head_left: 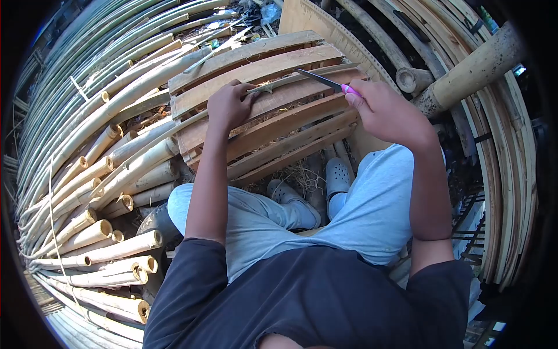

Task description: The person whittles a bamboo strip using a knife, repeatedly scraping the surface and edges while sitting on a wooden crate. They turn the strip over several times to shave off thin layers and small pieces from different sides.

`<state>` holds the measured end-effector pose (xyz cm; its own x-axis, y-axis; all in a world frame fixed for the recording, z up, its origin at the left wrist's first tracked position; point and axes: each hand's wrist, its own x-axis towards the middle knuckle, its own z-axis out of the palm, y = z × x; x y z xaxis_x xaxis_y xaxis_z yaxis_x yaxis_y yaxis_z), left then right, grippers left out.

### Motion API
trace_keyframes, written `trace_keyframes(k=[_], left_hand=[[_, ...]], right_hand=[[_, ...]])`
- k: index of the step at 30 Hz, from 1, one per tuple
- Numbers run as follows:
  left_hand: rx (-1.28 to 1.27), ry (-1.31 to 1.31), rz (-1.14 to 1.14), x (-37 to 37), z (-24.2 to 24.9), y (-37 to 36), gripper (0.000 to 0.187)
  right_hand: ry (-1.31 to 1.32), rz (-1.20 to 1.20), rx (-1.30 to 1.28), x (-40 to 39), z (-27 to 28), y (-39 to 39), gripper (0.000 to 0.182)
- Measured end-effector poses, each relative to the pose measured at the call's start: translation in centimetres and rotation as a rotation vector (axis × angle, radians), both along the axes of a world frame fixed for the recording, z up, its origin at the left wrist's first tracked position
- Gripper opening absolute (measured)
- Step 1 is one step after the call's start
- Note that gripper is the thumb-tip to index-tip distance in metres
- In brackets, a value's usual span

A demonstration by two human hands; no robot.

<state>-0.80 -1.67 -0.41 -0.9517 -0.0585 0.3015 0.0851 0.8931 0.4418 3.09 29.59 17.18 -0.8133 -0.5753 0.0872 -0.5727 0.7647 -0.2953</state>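
Observation:
My right hand is closed around the pink handle of a knife, its blade pointing left and away from me. My left hand grips a long, thin bamboo strip with fingers wrapped round it. The strip runs from the lower left, under that hand, and up across a slatted wooden crate. Toward its right end, the knife blade overlaps the strip in this view. A small curled shaving or split sticks up from the strip just right of my left fingers.
Cut bamboo poles lie stacked along the left, their open ends facing me. Behind the crate stands a curved wooden board. A thick bamboo pole juts in at the right, near upright-looking stacks of split strips. Straw lies by my shoes.

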Motion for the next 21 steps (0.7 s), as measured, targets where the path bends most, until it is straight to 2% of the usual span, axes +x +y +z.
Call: trace_keyframes(k=[6, 8, 12, 21], left_hand=[[0.007, 0.039, -0.015, 0.1, -0.7, -0.6, 0.022], [0.023, 0.047, -0.024, 0.2, -0.7, -0.6, 0.022], [0.044, 0.092, -0.03, -0.1, -1.4, -0.9, 0.02], [0.004, 0.103, 0.007, 0.1, -1.6, -0.7, 0.019]], right_hand=[[-0.066, -0.03, -0.017, 3.1, 1.5, -0.1, 0.028], [-0.16, -0.135, 0.016, 4.6, 3.5, -0.5, 0.029], [-0.171, -0.15, 0.124, 4.0, 4.4, -0.1, 0.028], [-0.228, -0.079, 0.09, -1.0, 0.8, -0.6, 0.032]])
